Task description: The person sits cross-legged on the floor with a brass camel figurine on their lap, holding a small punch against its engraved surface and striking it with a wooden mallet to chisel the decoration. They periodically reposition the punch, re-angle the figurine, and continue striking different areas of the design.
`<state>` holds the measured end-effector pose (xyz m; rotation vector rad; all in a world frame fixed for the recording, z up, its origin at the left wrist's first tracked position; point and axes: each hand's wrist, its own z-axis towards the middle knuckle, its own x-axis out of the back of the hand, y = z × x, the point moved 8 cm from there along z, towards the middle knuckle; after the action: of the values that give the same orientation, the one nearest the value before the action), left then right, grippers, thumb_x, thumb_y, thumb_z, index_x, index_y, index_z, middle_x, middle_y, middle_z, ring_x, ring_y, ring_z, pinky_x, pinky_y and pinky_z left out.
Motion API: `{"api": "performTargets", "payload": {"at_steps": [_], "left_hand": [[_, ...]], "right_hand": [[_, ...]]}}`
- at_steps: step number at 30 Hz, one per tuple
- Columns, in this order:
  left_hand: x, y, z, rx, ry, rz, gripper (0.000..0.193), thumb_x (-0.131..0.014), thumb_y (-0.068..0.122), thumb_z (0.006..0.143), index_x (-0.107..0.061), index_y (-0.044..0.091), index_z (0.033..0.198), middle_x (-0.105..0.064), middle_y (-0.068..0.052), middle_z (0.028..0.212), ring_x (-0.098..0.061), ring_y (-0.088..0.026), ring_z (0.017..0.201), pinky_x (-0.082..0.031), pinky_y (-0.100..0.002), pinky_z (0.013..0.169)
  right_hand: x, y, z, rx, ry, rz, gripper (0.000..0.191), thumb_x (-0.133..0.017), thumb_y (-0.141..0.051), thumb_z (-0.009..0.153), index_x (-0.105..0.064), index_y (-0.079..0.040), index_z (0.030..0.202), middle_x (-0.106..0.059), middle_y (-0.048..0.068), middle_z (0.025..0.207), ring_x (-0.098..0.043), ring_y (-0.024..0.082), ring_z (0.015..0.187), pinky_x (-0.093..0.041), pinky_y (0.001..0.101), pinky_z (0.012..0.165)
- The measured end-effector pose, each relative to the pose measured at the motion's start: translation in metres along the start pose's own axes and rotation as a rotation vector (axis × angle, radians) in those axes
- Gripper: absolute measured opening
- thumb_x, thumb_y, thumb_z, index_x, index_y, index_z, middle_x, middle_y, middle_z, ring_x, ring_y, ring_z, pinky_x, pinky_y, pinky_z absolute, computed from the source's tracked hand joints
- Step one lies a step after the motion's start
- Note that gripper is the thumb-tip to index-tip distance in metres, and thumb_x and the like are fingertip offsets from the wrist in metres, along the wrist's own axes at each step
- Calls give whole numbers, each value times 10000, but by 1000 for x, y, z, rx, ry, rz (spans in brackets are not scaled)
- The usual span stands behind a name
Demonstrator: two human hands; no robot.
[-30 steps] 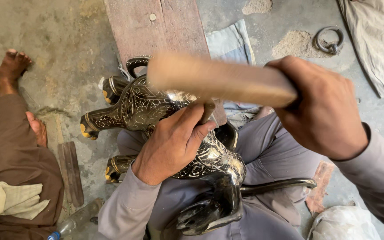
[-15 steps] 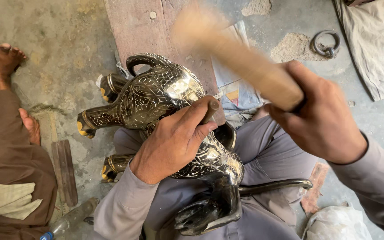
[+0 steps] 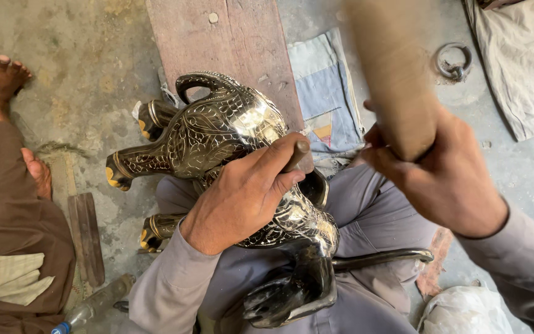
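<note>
Black shiny metal animal [image 3: 230, 154] lying on the lap for steadying, left hand [image 3: 242, 198] gripping a small punch [image 3: 296, 156] against it; right hand [image 3: 440, 179] gripping a wooden mallet [image 3: 397, 74] above.

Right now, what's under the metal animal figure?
The metal animal figure lies on the person's grey-trousered lap, legs overhanging concrete floor. A wooden plank lies beyond it. The left hand covers its middle; the contact beneath is hidden.
</note>
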<state>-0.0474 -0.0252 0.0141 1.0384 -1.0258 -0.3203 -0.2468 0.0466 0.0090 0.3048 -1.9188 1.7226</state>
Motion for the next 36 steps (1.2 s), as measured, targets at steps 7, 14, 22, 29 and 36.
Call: {"api": "performTargets", "payload": {"at_steps": [7, 14, 22, 29, 36], "left_hand": [[0, 4, 3, -5, -15, -7, 415, -653, 82, 1015, -502, 12, 1395, -722, -177, 1153, -754, -316, 1011, -599, -389, 775], [0, 3, 2, -11, -32, -52, 393, -643, 74, 1027, -501, 22, 1390, -722, -153, 1139, -772, -287, 1027, -605, -379, 784], [-2, 1, 1, -52, -29, -18, 457, -673, 90, 1001, -502, 4, 1415, -707, -182, 1191, -741, -348, 1030, -595, -406, 790], [1, 7, 1, -132, 8, 37, 422, -676, 113, 1008, -528, 23, 1392, -695, -198, 1227, -729, -391, 1055, -584, -433, 835], [1, 4, 1, -109, -12, 8, 379, -686, 121, 1009, -562, 19, 1353, -711, -206, 1185, -722, -403, 1001, -578, -440, 799]], "right_hand": [[4, -15, -2, 80, 17, -171, 511, -748, -86, 838, -578, -41, 1318, -754, 153, 1009, -748, 277, 866, -585, 380, 737], [6, -20, -1, -30, 60, -127, 395, -752, -45, 832, -681, -48, 1220, -759, 155, 933, -685, 284, 715, -551, 381, 641], [0, -20, -7, 165, 47, -189, 277, -747, -22, 841, -689, -60, 1109, -746, 116, 1099, -719, 226, 953, -560, 351, 755], [1, -10, -11, 122, 38, -414, 354, -748, -11, 824, -670, -40, 1167, -747, 112, 985, -706, 246, 849, -550, 361, 738], [0, -15, -10, 111, -9, -562, 383, -729, -1, 796, -649, -27, 1170, -725, 128, 977, -685, 241, 797, -530, 356, 669]]}}
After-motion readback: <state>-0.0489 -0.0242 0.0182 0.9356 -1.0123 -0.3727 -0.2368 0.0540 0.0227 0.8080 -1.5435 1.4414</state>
